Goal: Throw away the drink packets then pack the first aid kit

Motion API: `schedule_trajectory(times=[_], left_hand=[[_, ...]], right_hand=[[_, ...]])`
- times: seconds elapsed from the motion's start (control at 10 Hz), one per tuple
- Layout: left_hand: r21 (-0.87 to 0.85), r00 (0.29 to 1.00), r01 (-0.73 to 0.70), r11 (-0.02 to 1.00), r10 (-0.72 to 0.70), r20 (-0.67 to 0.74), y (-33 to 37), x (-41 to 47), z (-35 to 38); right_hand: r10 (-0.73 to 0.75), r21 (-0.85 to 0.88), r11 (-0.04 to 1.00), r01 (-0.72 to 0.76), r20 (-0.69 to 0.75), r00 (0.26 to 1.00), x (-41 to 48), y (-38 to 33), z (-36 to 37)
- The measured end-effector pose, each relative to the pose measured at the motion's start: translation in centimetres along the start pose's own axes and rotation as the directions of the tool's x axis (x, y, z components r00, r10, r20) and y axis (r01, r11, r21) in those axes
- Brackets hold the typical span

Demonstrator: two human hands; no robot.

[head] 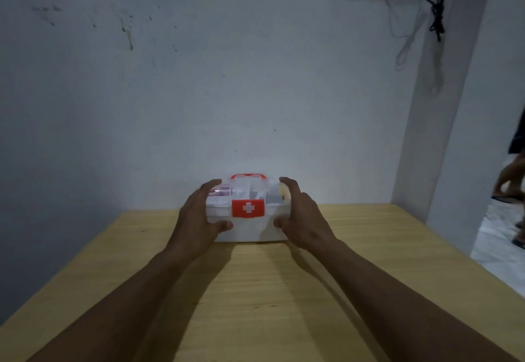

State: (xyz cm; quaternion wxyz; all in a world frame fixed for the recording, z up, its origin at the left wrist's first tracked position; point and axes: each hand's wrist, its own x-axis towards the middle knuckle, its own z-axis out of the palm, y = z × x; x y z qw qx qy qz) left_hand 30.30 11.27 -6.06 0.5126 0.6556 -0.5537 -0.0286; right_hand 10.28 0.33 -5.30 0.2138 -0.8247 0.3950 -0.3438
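Both hands, L (196, 217) & R (301, 214), fingers spread, prob. gripping first aid kit (250, 229) sides.

The first aid kit (250, 221) has both ends covered by the left hand (199, 219) and right hand (301, 217); its contents blur behind the clear lid. A passer-by (511, 180) is cropped at the right edge.

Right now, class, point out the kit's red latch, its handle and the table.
Latch (248, 207): head view, on the white cross.
Handle (247, 175): head view, top of the red arch.
Table (255, 290): head view, bare wood.
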Motion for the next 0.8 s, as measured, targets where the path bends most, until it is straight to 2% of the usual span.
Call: schedule_trajectory(times=[0.4, 0.7, 0.8], left_hand=[[-0.038, 0.999, -0.034, 0.999, 0.034, 0.008, 3.7, 1.5, 7.7], [0.067, 1.0, 0.023, 0.998, -0.024, 0.006, 3.8, 1.8, 8.9], [0.155, 0.993, 0.106, 0.982, -0.114, 0.041, 5.7, 1.4, 7.9]], right_hand=[[0.067, -0.047, 0.996, -0.07, -0.051, 0.996, 0.9, 5.2, -4.3], [0.085, -0.162, 0.983, -0.083, 0.004, 0.996, 1.3, 5.5, -5.5], [0.115, -0.181, 0.976, -0.119, -0.034, 0.993, -0.3, 4.1, -6.9]])
